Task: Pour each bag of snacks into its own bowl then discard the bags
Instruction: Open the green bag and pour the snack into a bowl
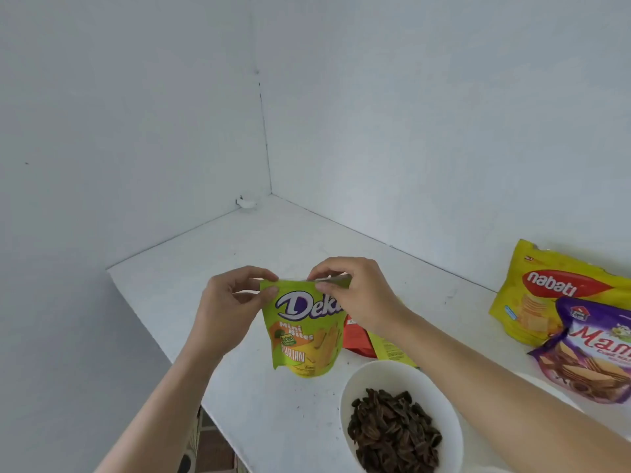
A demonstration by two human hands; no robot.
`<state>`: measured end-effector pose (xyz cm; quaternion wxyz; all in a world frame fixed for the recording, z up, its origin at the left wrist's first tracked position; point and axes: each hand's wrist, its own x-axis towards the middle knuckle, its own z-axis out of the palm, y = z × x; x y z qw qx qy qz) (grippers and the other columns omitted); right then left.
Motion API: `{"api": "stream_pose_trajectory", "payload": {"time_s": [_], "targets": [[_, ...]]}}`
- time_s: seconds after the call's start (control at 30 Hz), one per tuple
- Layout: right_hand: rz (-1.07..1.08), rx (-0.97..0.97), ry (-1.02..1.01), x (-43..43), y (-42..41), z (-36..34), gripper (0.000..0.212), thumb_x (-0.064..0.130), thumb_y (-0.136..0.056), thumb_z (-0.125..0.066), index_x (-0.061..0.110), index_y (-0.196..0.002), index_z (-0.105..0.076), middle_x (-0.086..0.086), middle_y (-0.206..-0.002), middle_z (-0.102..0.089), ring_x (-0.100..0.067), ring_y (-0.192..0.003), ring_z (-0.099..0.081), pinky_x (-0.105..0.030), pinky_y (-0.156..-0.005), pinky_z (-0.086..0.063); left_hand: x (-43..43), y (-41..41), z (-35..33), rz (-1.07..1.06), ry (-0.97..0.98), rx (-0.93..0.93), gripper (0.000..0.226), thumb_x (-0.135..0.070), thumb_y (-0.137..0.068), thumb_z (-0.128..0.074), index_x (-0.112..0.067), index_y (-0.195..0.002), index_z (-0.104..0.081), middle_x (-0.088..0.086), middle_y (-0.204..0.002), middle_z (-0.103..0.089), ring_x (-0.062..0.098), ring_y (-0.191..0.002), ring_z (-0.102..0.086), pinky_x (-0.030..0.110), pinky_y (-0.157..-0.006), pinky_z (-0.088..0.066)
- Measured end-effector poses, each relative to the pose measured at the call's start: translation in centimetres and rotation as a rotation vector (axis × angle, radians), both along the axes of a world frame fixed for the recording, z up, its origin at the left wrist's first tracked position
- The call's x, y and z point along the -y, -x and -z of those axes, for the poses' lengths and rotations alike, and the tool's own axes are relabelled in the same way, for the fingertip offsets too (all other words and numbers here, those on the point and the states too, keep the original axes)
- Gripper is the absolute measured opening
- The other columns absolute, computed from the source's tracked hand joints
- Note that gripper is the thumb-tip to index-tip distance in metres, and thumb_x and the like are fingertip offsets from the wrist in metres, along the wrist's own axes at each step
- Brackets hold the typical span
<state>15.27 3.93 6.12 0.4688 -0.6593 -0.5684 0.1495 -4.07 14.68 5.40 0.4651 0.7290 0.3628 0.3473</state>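
A green Deka snack bag (pixel 302 332) stands upright above the white counter (pixel 273 421). My left hand (pixel 228 308) pinches its top left corner. My right hand (pixel 355 295) pinches the top right edge, where the strip looks partly folded or torn. A white bowl (pixel 375 373) at the front holds dark seeds (pixel 392 435). A yellow Nabati bag (pixel 546 295) and a purple wafer bag (pixel 601 353) lie at the right.
A red and green flattened bag (pixel 362 339) lies behind my right forearm. A second white bowl rim (pixel 546 387) shows under my right arm. Walls close the counter at the back and right. The counter's left edge drops to the floor.
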Motion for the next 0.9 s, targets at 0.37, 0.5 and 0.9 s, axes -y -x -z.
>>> {"api": "stream_pose_trajectory", "payload": {"time_s": [0.37,0.5,0.9], "targets": [[0.038,0.352,0.091,-0.2,2.4,3.7,0.01,0.021,-0.085,-0.074,0.025,-0.095,-0.074,0.012,-0.097,-0.069,-0.012,-0.104,-0.051,-0.037,-0.091,-0.034,1.2,2.4,4.1,-0.028,-0.115,-0.158,0.01,-0.016,-0.086,-0.079,-0.025,-0.088,-0.074,-0.005,-0.079,-0.07,0.012,-0.071,-0.066,0.021,-0.065,-0.052],[0.012,0.582,0.033,-0.4,3.0,3.5,0.017,0.028,-0.084,-0.075,0.025,-0.101,-0.078,0.012,-0.1,-0.066,-0.016,-0.106,-0.051,-0.041,-0.091,-0.031,0.5,2.3,3.5,-0.006,-0.169,-0.199,0.016,-0.014,-0.083,-0.082,-0.027,-0.084,-0.072,-0.005,-0.077,-0.07,0.013,-0.071,-0.062,0.026,-0.068,-0.053],[0.046,0.47,-0.068,-1.1,3.4,4.0,0.008,0.024,-0.083,-0.078,0.029,-0.089,-0.08,0.013,-0.09,-0.067,-0.016,-0.096,-0.049,-0.038,-0.082,-0.029,-1.5,2.0,0.9,0.305,0.262,-0.295,0.014,-0.021,-0.091,-0.075,-0.009,-0.097,-0.077,0.017,-0.096,-0.076,0.019,-0.083,-0.065,0.035,-0.085,-0.055]]}}
